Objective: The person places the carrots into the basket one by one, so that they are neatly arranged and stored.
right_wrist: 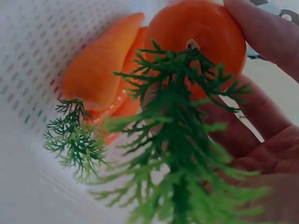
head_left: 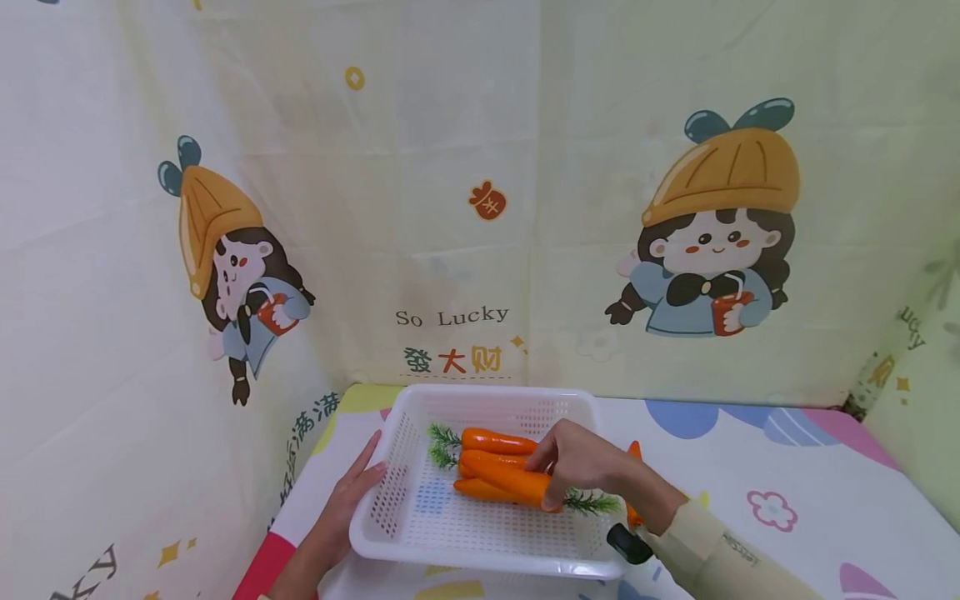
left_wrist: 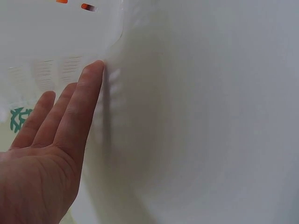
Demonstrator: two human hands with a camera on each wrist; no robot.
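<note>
A white perforated plastic basket (head_left: 420,533) holds several orange carrots with green leafy tops. My right hand (head_left: 581,458) reaches in and grips one carrot (head_left: 506,477) near its leafy end, thumb and fingers around it. That carrot (right_wrist: 201,28) fills the top of the right wrist view, its green leaves hanging toward the camera. Beside it lie other carrots (right_wrist: 100,60), one with a leafy tuft. My left hand (head_left: 348,500) rests against the basket's left side. In the left wrist view that hand (left_wrist: 56,144) has straight fingers, the fingertips at the basket's outer wall.
Another carrot (head_left: 634,452) lies outside the basket on the right, partly hidden by my right wrist. A patterned cloth (head_left: 720,467) covers the table. Printed cream curtains (head_left: 450,250) close off the back and sides. A black device (head_left: 628,543) sits at my right wrist.
</note>
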